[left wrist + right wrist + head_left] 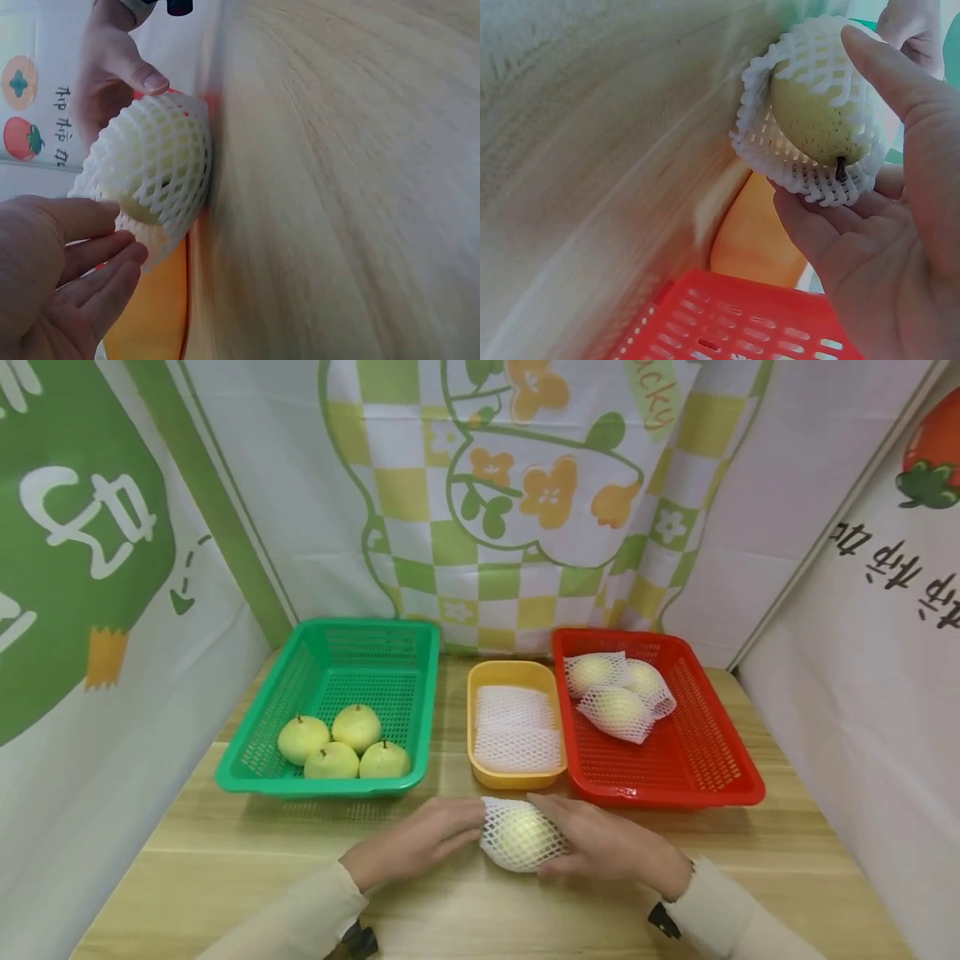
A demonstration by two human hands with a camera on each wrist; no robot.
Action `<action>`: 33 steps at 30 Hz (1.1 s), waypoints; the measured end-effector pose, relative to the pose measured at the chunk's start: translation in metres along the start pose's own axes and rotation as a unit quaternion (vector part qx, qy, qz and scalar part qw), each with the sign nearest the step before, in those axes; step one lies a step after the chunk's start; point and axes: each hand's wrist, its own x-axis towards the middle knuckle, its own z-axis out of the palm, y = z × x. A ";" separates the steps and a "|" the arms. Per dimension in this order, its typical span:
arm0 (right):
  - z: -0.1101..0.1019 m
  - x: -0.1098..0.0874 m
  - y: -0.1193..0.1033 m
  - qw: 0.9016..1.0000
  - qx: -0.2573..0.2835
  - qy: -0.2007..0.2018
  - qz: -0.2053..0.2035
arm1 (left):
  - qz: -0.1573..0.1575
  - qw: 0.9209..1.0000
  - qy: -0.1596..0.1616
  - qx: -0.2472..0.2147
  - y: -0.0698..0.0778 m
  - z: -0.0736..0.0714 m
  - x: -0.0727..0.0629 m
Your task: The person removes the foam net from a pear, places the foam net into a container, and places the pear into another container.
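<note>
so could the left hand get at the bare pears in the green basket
Probably yes: the bare pears lie near the front of the open green basket, only its rim in the way; the left hand would need to leave the netted pear.

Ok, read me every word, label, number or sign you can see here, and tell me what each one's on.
"ucky": curtain, start cut off.
"柿柿如": right wall, upside down in the head view.
Left wall: white characters, turned and partly cut off; unreadable to me.
Held pear: no text showing.
</note>
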 end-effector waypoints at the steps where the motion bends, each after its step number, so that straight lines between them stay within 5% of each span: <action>1: 0.000 0.001 0.001 1.000 0.004 -0.001 -0.001 | -0.007 1.000 -0.002 0.004 0.001 0.003 0.004; 9: 0.005 0.007 0.003 1.000 0.014 0.003 -0.026 | -0.098 0.994 -0.035 0.018 0.010 0.025 0.027; 20: 0.001 0.010 0.003 0.999 -0.002 0.018 -0.048 | -0.105 0.994 -0.002 -0.011 0.012 0.032 0.037; 33: -0.001 0.013 0.004 0.993 -0.032 0.059 -0.102 | -0.127 0.992 -0.004 -0.006 0.007 0.014 0.020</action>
